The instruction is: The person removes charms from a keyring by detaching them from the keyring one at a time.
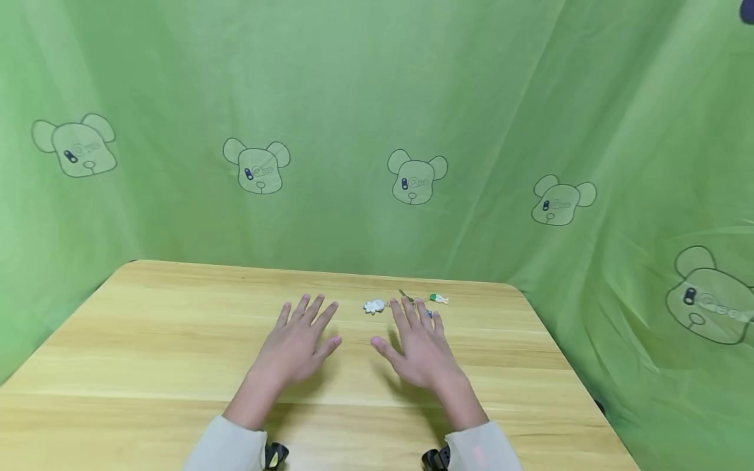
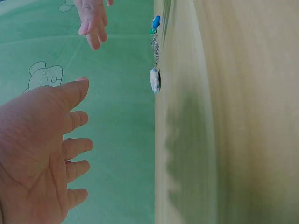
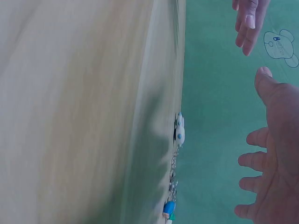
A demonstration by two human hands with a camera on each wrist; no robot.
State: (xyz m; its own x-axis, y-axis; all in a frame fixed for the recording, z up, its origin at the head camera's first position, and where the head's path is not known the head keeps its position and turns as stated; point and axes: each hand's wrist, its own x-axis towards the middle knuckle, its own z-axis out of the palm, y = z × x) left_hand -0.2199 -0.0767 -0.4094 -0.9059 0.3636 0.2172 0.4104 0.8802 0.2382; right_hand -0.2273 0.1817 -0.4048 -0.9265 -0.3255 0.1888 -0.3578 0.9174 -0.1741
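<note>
Both hands hover palm down over the wooden table with fingers spread, and neither holds anything. My left hand (image 1: 297,350) is left of a small white charm (image 1: 374,306) with blue spots. My right hand (image 1: 421,350) is over the near side of a keychain, its fingertips overlapping part of it in the head view. A metal chain (image 3: 173,172) links the white charm to a blue charm (image 3: 169,208) in the right wrist view. A green and white charm (image 1: 438,298) lies at the keychain's right end. The keychain's middle is partly hidden behind the right fingers.
The light wooden table (image 1: 147,340) has rounded far corners. A green curtain (image 1: 341,98) printed with bear heads hangs behind it and along both sides. Dark wrist straps (image 1: 436,458) show at the sleeve cuffs.
</note>
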